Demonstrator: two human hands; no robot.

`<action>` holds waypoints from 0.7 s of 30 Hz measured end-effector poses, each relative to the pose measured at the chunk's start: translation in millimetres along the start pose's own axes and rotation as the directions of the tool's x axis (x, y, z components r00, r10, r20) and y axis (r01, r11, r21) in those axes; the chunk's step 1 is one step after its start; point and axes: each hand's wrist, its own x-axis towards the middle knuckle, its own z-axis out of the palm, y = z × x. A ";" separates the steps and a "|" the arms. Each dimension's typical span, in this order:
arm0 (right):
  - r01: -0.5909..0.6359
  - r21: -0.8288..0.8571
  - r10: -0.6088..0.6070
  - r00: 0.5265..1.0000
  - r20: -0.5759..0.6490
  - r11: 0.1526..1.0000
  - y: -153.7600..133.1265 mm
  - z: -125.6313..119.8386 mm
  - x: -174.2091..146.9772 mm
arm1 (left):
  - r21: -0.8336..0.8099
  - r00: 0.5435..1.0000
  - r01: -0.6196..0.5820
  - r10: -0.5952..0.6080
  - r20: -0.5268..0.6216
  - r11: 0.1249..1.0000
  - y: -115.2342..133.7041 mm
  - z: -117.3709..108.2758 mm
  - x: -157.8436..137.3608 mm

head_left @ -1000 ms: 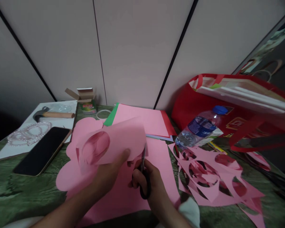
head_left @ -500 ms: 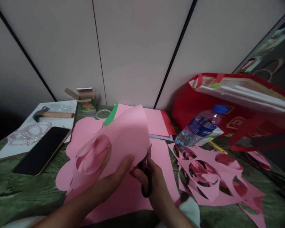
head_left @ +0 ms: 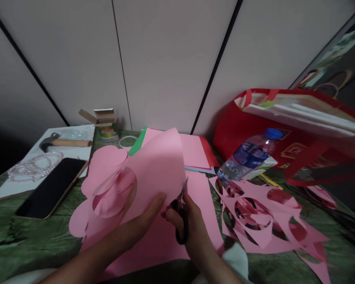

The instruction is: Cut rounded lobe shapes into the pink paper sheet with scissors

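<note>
My right hand (head_left: 192, 219) is closed round the black handles of a pair of scissors (head_left: 182, 228). The blades point up and away, at the right edge of a raised pink paper sheet (head_left: 161, 165). My left hand (head_left: 150, 213) grips that sheet from the left, with its thumb on the near face and the other fingers hidden. The sheet bends upward and has a round opening at its left side. Several pink paper cut-outs (head_left: 108, 159) with rounded edges lie to the left. Under both hands lies more flat pink paper (head_left: 154, 248).
Pink paper offcuts (head_left: 263, 225) with round holes lie at the right. Behind them a water bottle (head_left: 248, 156) leans against a red bag (head_left: 227, 130). At the left are a phone (head_left: 51, 189), a hammer (head_left: 68, 142), a beaded strand (head_left: 35, 165) and a small open box (head_left: 108, 132).
The view has shifted very slightly. Both hands, the scissors and the raised sheet keep nearly the same places.
</note>
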 end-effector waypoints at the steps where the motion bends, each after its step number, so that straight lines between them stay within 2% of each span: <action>1: -0.012 0.009 0.012 1.000 -0.003 1.000 -0.2 0.2 -0.3 | -0.003 0.997 0.069 -0.069 -0.028 0.998 -1.2 -0.5 -0.3; 3: -0.034 0.023 0.034 0.999 -0.015 0.999 0.4 0.3 -1.0 | -0.002 0.968 0.227 -0.226 -0.108 0.974 -3.4 -1.6 -1.2; 5: -0.037 0.027 0.038 0.999 -0.025 0.999 1.9 0.1 -1.6 | 0.014 0.949 0.283 -0.278 -0.149 0.959 -3.4 -2.2 -2.1; 9: -0.013 0.025 0.014 1.000 -0.016 1.000 4.1 0.0 -2.1 | -0.058 0.978 0.210 -0.210 0.003 0.976 7.5 0.2 -3.9; 12: -0.014 0.016 0.015 1.000 -0.016 1.000 3.2 0.7 -1.8 | -0.089 0.988 0.152 -0.155 -0.022 0.984 14.0 2.6 -4.1; 16: -0.020 -0.003 0.020 0.999 -0.040 1.000 1.0 1.3 -1.3 | -0.038 0.992 0.096 -0.099 -0.082 0.995 8.6 2.2 -1.8; 21: -0.021 -0.005 0.021 0.999 -0.037 1.000 0.7 1.3 -1.6 | -0.061 0.995 0.094 -0.095 -0.013 0.994 9.4 0.3 -1.0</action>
